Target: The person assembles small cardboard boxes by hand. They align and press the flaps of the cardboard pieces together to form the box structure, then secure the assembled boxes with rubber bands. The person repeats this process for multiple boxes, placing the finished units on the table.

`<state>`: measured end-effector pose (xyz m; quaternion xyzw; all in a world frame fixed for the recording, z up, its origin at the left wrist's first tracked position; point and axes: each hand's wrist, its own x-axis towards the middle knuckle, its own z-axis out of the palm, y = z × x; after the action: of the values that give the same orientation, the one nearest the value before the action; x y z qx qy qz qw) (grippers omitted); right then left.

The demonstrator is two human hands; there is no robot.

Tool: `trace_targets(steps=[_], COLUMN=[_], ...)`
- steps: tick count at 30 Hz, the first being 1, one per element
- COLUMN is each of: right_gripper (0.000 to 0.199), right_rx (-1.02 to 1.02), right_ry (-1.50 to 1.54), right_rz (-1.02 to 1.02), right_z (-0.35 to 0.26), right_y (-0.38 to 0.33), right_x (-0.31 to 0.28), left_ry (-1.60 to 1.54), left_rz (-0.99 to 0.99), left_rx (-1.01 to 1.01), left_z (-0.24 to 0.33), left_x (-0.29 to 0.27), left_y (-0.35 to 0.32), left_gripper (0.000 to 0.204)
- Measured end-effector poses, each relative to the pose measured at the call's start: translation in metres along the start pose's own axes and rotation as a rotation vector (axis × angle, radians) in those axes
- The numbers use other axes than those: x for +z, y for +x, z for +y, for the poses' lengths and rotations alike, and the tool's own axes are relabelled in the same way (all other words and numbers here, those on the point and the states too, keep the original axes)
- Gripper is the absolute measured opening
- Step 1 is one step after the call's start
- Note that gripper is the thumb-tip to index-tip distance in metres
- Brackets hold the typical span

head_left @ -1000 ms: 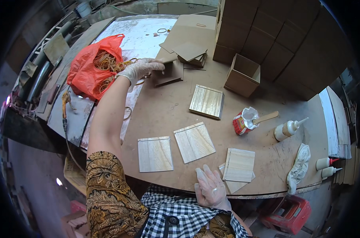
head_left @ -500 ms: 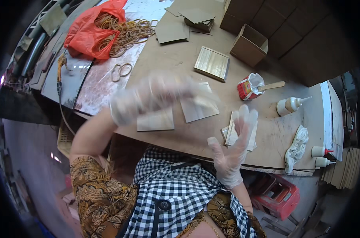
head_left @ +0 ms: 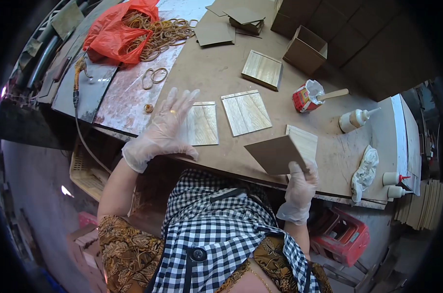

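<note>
My right hand, in a clear glove, grips a thin brown panel by its near right corner. The panel is raised and tilted, partly covering a pale wood-grain panel. My left hand, gloved too, is open with fingers spread, beside a wood-grain panel whose left side it hides. Right of that panel lies another wood-grain panel with a groove near its far edge. Farther back rests a thicker wooden square piece.
Left: red plastic bag, rubber bands, hooked tool on a hose. Right: red carton with wooden-handled tool, glue bottle, crumpled white glove. At the back: brown boards, open box. Red stool below.
My left hand has drawn back left and toward me, off the middle panels. My right hand, open before, now holds a brown panel. A small rubber-band coil shows left of my left hand.
</note>
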<state>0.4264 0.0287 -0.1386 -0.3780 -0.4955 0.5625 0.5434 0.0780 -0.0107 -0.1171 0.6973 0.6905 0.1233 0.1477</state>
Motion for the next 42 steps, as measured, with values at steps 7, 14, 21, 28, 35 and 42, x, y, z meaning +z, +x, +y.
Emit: trace_targets(steps=[7, 14, 21, 28, 35, 42], right_gripper=[0.023, 0.017, 0.013, 0.019, 0.020, 0.020], right_rx=[0.063, -0.052, -0.111, -0.158, -0.150, -0.124], right_ry=[0.077, 0.165, 0.253, 0.253, 0.162, -0.053], right_rz=[0.104, 0.187, 0.206, 0.280, 0.198, -0.023], right_z=[0.010, 0.006, -0.005, -0.004, -0.009, -0.018], right_y=[-0.002, 0.010, 0.009, 0.008, 0.020, 0.037], right_x=[-0.017, -0.017, -0.024, -0.051, -0.031, -0.002], left_ry=[-0.054, -0.111, -0.039, -0.175, -0.270, -0.354], left_rz=[-0.056, 0.057, -0.087, -0.203, -0.316, 0.196], left_rx=[0.018, 0.121, 0.040, 0.139, 0.412, 0.419], left_z=[-0.001, 0.027, 0.088, 0.089, 0.100, 0.080], left_x=[0.001, -0.003, 0.019, 0.021, 0.025, 0.038], left_y=[0.004, 0.031, 0.095, 0.095, 0.057, 0.018], left_gripper=[0.143, 0.136, 0.131, 0.130, 0.126, 0.099])
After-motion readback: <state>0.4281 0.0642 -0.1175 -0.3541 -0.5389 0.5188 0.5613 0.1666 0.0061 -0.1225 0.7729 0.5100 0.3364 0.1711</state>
